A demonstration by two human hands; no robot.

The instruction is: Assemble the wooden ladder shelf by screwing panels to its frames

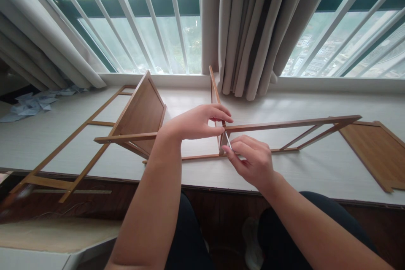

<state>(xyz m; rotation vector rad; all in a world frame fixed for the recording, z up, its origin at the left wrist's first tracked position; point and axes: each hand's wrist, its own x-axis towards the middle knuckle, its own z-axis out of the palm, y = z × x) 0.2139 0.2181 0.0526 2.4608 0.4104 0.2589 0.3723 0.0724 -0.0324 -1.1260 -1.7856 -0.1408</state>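
Observation:
A wooden shelf frame (291,125) lies on its side on the white ledge, with one panel (139,114) and another panel (215,86) standing up across it. My left hand (202,120) reaches over the front rail where it meets the second panel, its thumb on the rail and its fingers curved round the joint. Just below, my right hand (251,156) pinches a thin silver hex key (228,140), whose upper end meets the underside of that joint. The fastener there is too small to make out.
A ladder-like wooden frame (87,124) rests at the left, overhanging the ledge (316,181). A loose wooden panel (376,147) lies at the right. Crumpled plastic wrapping (33,103) is at the far left. Curtains (247,29) and barred windows stand behind.

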